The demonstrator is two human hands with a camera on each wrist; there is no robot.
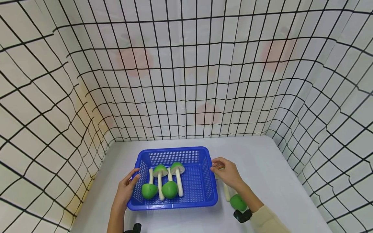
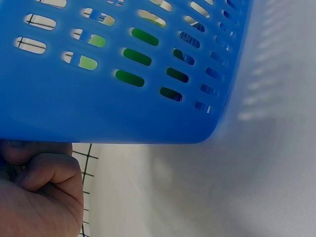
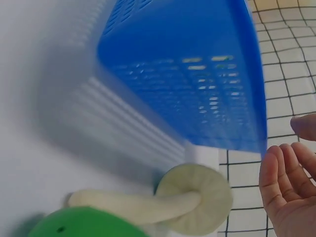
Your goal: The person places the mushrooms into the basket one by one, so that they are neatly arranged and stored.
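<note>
A blue plastic basket (image 1: pixel 192 204) with slotted walls stands on the table. Inside its left half lie several toy mushrooms (image 1: pixel 170 190) with green caps and white stems, placed in alternating directions. My left hand (image 1: pixel 125 191) holds the basket's left rim, its curled fingers partly hidden by the basket wall (image 2: pixel 98 118) in the left wrist view. At the right rim is my right hand (image 1: pixel 228 173), fingers loosely extended. The right wrist view shows its fingertips (image 3: pixel 270 165) at the rim, with the thumb apart. I cannot tell whether they touch it.
Outside the basket on the right, a green-capped mushroom (image 1: pixel 238 202) lies beside another mushroom's white stem (image 1: pixel 226 192), partly under my right arm. White walls with black grid netting (image 1: pixel 186 97) enclose the white table (image 1: pixel 279 181) at the back and both sides.
</note>
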